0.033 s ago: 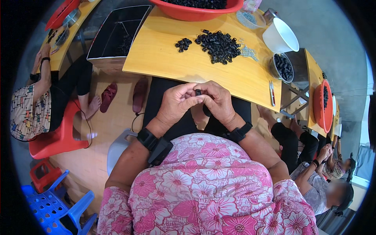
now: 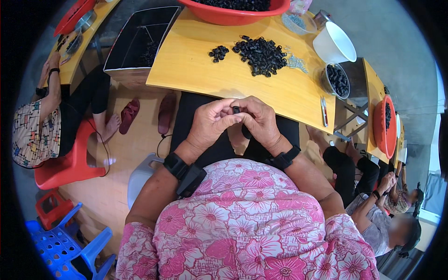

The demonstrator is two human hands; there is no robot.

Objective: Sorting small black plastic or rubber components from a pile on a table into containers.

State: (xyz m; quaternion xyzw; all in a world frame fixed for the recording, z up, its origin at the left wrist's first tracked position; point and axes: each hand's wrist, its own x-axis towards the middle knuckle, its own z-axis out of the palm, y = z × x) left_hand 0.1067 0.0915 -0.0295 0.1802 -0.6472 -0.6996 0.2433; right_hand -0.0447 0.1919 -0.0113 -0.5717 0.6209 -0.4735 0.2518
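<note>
Evidently mid-assembly: left hand (image 2: 211, 122) and right hand (image 2: 258, 120) pinch one small black part (image 2: 236, 110) together just below the yellow table's near edge (image 2: 224, 88); seating it likely needs steady, aligned thumb pressure.

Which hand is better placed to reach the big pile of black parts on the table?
Probably the right hand: it sits nearer the big pile of black parts. The left hand pinches a small black piece.

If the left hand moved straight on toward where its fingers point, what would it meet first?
The left hand points right, so it would meet the right hand first; both already pinch the same small black piece.
</note>
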